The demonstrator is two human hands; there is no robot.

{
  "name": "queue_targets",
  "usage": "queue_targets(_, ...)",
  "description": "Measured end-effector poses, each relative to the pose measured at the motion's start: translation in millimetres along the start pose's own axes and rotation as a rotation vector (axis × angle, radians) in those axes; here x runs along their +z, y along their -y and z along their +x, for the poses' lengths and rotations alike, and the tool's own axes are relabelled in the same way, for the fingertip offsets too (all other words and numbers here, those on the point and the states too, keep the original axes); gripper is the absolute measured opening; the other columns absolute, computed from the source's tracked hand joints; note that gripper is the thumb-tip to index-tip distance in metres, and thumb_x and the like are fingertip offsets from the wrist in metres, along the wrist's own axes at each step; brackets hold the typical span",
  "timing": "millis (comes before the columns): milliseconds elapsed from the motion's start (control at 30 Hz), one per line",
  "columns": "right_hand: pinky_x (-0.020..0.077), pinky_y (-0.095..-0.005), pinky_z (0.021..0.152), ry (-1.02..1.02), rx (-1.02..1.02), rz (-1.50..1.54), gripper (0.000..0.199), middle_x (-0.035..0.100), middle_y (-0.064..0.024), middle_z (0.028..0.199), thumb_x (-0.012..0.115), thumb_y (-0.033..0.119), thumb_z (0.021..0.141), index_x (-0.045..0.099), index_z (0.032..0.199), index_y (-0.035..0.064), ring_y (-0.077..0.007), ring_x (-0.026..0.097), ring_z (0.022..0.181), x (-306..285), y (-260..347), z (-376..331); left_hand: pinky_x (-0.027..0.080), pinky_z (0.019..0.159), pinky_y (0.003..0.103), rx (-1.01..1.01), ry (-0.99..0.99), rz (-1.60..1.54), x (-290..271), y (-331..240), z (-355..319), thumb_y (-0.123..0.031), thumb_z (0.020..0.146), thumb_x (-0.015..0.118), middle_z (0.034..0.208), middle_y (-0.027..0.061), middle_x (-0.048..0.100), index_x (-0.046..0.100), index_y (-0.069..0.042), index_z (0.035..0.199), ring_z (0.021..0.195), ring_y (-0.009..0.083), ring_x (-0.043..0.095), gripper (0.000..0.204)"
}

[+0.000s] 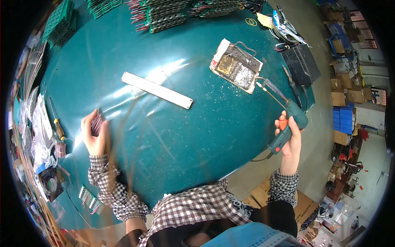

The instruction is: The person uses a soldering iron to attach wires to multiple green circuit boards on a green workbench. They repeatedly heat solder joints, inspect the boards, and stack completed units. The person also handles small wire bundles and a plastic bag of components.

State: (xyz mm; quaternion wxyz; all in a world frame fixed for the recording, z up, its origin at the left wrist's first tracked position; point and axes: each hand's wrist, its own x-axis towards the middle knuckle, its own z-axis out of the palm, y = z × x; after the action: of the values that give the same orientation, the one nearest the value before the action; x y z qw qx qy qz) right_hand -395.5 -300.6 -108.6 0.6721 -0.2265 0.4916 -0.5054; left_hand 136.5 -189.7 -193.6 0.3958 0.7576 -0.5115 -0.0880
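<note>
My left hand (94,133) is curled around a bundle of short dark red and whitish wires (96,124), resting low over the left side of the table. My right hand (289,138) grips a green soldering gun (296,115) with an orange trigger and a cord at its lower end. Its metal tip points up and left to the lower right edge of a scorched tray (252,87) with a yellowish patch of flux (226,64) and a silvery patch of solder (244,76). A white metal strip (157,90) lies flat between my hands.
Stacks of green circuit boards (164,18) with red wires line the far edge. A black box (302,66) and a soldering iron (291,82) sit at right. On the left are a screwdriver (58,128), another wire bundle (61,149), a small fan (51,184) and small boards (91,200).
</note>
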Motion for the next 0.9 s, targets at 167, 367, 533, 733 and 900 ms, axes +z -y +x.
queue_targets(167,0.0609,-0.0284,0.063,0.035,0.077,0.096,0.030,0.064,-0.0087,0.096,0.055,0.021,0.095,0.054,0.114,-0.0015,-0.0221,0.066,0.086,0,-3,6,0.043,0.090,0.032,0.006,0.012,0.008,-1,-2,-1,-0.003,0.074,0.070,0.103,0.0099,0.058,0.062,-0.001,0.113,0.097,0.0208,0.056,0.040)
queue_targets(367,0.0603,-0.0288,0.063,0.057,0.140,0.184,0.030,0.063,-0.0080,0.098,0.053,0.022,0.096,0.052,0.116,-0.0007,-0.0219,0.064,0.089,-2,-5,12,0.042,0.091,0.032,0.005,0.018,0.010,-2,-3,-1,-0.004,0.074,0.070,0.104,0.0092,0.058,0.061,-0.001,0.114,0.099,0.0203,0.054,0.041)
queue_targets(533,0.0591,-0.0309,0.068,0.154,0.331,0.415,0.031,0.062,-0.0070,0.100,0.052,0.024,0.097,0.050,0.117,0.0015,-0.0229,0.062,0.094,-7,-8,17,0.041,0.093,0.031,-0.007,0.035,0.017,-2,0,-1,-0.005,0.076,0.070,0.106,0.0085,0.057,0.060,-0.002,0.116,0.100,0.0197,0.053,0.041)
queue_targets(733,0.0578,-0.0320,0.070,0.248,0.440,0.564,0.032,0.061,-0.0062,0.101,0.052,0.026,0.096,0.049,0.119,0.0039,-0.0232,0.061,0.096,-4,-12,16,0.039,0.094,0.030,-0.009,0.046,0.019,-3,0,-1,-0.007,0.079,0.070,0.109,0.0078,0.056,0.059,-0.002,0.118,0.102,0.0186,0.052,0.041)
queue_targets(900,0.0581,-0.0306,0.061,0.024,-0.001,0.047,0.032,0.064,-0.0087,0.095,0.058,0.021,0.093,0.054,0.116,-0.0019,-0.0239,0.065,0.087,4,-12,8,0.040,0.093,0.030,-0.022,0.050,0.012,-3,-3,-1,-0.007,0.080,0.070,0.108,0.0077,0.056,0.060,-0.002,0.118,0.101,0.0185,0.053,0.040)
